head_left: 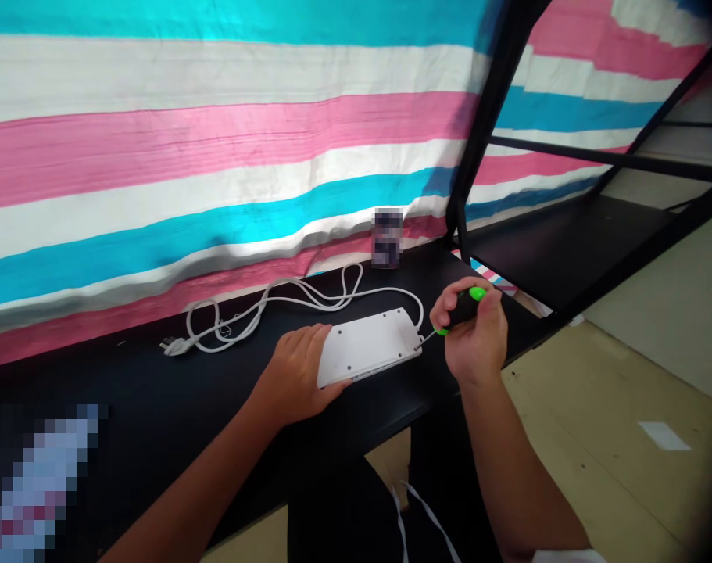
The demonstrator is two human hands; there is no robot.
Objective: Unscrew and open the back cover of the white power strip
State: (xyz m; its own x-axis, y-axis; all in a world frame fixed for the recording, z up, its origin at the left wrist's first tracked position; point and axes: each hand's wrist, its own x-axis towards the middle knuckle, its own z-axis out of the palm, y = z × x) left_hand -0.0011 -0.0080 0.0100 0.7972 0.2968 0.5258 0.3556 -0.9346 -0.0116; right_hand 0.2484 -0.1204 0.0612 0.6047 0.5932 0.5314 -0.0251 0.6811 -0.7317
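A white power strip (370,344) lies underside up on the black table, with several screw holes showing along its edges. My left hand (302,371) grips its left end, thumb along the near side and fingers over the top. In my right hand (473,336) is a screwdriver (462,310) with a black and green handle, the fingers wrapped round it. Its thin shaft points down and left, and the tip meets the right end of the strip near a corner hole. A white cord (314,293) leaves that same end and loops behind the strip to a plug (177,346).
A striped pink, white and blue cloth (227,148) hangs behind the black table (227,438). A small blurred item (387,238) stands at the back. Black metal frame bars (478,133) rise on the right. A blurred pale object (44,485) lies at lower left.
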